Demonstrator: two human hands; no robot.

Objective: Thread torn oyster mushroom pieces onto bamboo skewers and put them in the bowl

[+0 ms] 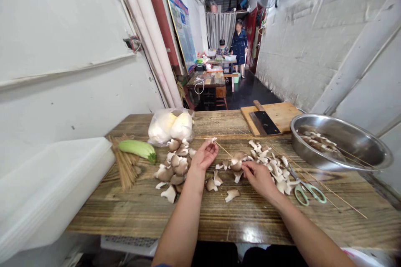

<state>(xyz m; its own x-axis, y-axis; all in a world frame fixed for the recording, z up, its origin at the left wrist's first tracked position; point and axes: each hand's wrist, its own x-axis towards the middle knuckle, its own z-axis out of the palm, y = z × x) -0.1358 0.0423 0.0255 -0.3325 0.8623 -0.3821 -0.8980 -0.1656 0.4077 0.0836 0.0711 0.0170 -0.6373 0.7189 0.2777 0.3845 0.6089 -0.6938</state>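
My left hand (205,155) pinches the end of a thin bamboo skewer (223,148) that slants down to the right. My right hand (258,177) is closed on a brown-capped mushroom (237,161) at the skewer's other end. A pile of mushrooms (173,166) lies left of my left hand. More torn mushroom pieces (275,169) are scattered beyond my right hand on the wooden table (140,208).
A steel bowl (341,143) with skewered mushrooms stands at the right, loose skewers (316,183) and green-handled scissors (308,191) beside it. A cleaver (266,121) lies on a cutting board (283,114). At the left: skewer bundle (125,166), green vegetable (138,148), plastic bag (171,127), white tub (46,187). Two people (238,45) are far down the corridor.
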